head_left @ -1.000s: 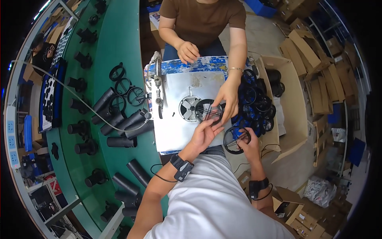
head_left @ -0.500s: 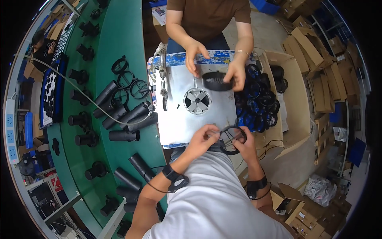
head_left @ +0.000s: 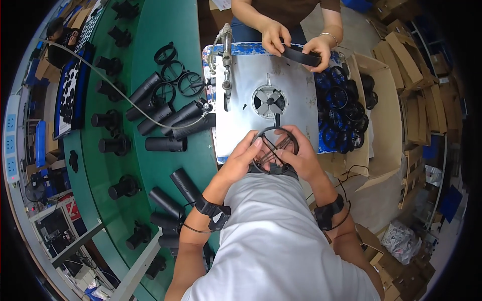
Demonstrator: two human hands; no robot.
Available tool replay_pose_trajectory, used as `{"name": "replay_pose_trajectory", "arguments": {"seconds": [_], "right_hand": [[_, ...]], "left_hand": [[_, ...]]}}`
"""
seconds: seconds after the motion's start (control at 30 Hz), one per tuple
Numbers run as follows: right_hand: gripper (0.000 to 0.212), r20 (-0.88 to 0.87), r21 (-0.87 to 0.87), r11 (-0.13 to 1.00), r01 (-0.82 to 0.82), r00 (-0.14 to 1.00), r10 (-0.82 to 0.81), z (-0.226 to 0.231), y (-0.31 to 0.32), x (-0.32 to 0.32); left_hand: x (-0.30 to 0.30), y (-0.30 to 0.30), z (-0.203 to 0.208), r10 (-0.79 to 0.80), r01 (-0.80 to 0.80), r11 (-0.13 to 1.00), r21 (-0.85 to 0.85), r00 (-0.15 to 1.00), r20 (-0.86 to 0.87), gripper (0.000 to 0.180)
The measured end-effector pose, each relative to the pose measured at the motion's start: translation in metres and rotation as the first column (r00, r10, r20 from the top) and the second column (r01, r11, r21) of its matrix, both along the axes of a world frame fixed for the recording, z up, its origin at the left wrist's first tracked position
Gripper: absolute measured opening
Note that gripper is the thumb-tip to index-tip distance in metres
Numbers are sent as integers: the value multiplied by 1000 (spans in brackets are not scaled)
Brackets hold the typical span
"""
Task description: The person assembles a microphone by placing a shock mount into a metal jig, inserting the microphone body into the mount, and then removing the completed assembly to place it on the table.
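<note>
Between my two hands, just off the near edge of the metal plate, is a black plastic ring with crossed spokes (head_left: 275, 148) and a short tab pointing away from me. My left hand (head_left: 244, 156) grips its left side with the thumb on the rim. On the right side, my right hand (head_left: 303, 155) holds it, thumb over the spokes; some fingers are hidden beneath. Beyond the ring lies the metal plate (head_left: 246, 85) with a round opening holding a segmented metal fixture (head_left: 269, 101). Across the plate, a co-worker's hands hold a black band-like ring (head_left: 302, 55).
A lever clamp (head_left: 227, 75) with an air hose stands on the plate's left side. Black tubes (head_left: 165, 144) and spoked rings (head_left: 190, 83) lie on the green bench (head_left: 150, 40). Right of the plate sit piled black rings (head_left: 337, 98) and a cardboard box (head_left: 386, 120).
My left hand has closed onto the spoked ring, which has shifted left and turned to show its crossed spokes and tab. The co-worker now holds the other ring in both hands. The view has shifted.
</note>
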State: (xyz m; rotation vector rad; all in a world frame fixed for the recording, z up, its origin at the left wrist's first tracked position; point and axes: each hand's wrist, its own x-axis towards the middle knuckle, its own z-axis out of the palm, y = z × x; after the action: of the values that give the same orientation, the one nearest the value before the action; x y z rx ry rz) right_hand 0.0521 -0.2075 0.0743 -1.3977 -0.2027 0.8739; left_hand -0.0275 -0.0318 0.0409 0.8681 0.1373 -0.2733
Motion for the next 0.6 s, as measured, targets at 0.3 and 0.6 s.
{"name": "replay_pose_trajectory", "arguments": {"seconds": [0.3,0.6], "right_hand": [[38,192,-194,981,-13,980,51,-29,-3,-18],[35,239,-169,985,44,971,-2,-35,1,-20]], "left_hand": [[-19,-11,-24,38,-49,938,343,999,39,35],[-8,-1,-29,-41,38,892,451,999,-2,32]]}}
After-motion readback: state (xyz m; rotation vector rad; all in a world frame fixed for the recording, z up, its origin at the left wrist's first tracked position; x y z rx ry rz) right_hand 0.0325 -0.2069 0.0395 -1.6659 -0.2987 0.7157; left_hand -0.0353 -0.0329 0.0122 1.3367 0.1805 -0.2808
